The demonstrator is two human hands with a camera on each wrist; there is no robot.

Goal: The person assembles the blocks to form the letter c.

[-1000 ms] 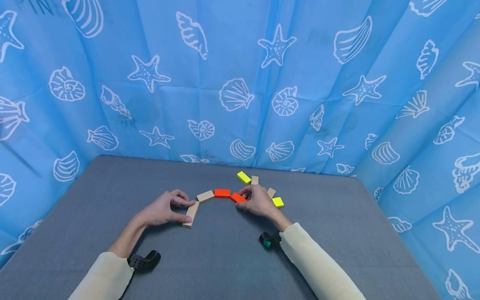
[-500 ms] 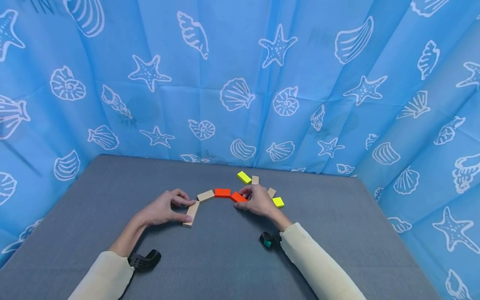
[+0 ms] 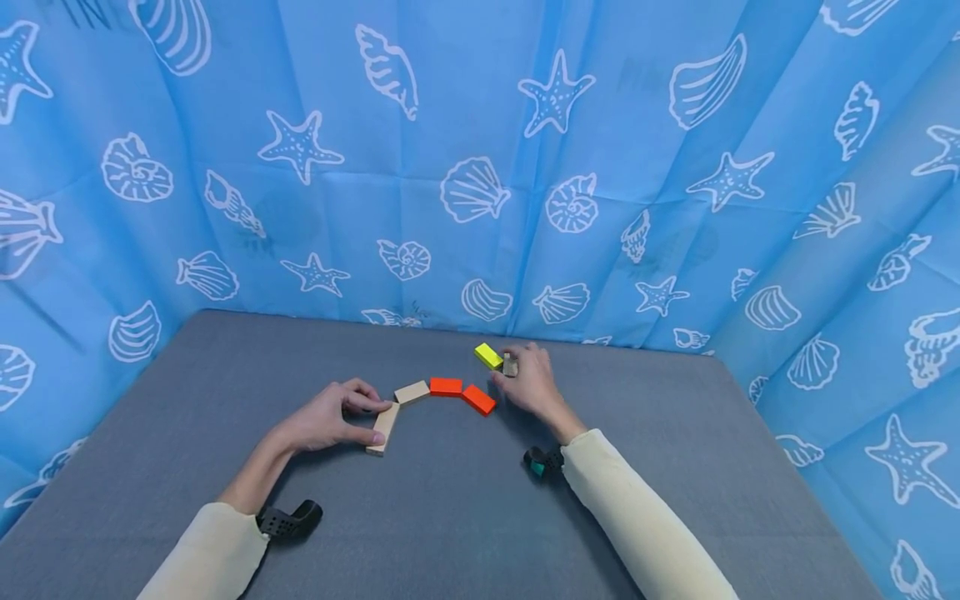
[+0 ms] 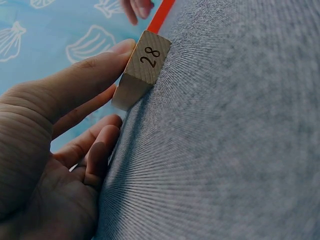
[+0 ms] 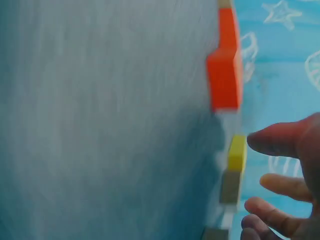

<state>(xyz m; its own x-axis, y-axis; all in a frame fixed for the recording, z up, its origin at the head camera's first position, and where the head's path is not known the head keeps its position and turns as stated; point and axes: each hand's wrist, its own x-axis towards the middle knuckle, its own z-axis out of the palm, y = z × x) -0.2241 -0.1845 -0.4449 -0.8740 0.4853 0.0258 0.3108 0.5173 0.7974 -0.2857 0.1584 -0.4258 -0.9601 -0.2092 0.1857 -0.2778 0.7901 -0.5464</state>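
My left hand [image 3: 324, 421] holds a plain wooden block [image 3: 384, 428] between thumb and index finger; it lies flat at the left end of a curved row. The left wrist view shows "28" on the block's end [image 4: 147, 57]. A second wooden block [image 3: 412, 392] and two orange-red blocks [image 3: 446, 387] continue the row rightward. Past its right end, my right hand [image 3: 531, 382] hovers with spread fingers over a loose wooden block [image 3: 510, 367]. Next to that lies a yellow block [image 3: 488, 356]. In the right wrist view, the thumb and fingers [image 5: 280, 139] are apart.
Grey cloth covers the table [image 3: 450, 517]. A blue shell-patterned curtain [image 3: 465, 242] rises along its back edge. Part of another block [image 5: 216, 234] shows at the bottom of the right wrist view.
My right hand has let go of the right-hand orange-red block and moved back and right, toward the loose wooden block. It now covers two blocks seen before. The left hand has stayed put.
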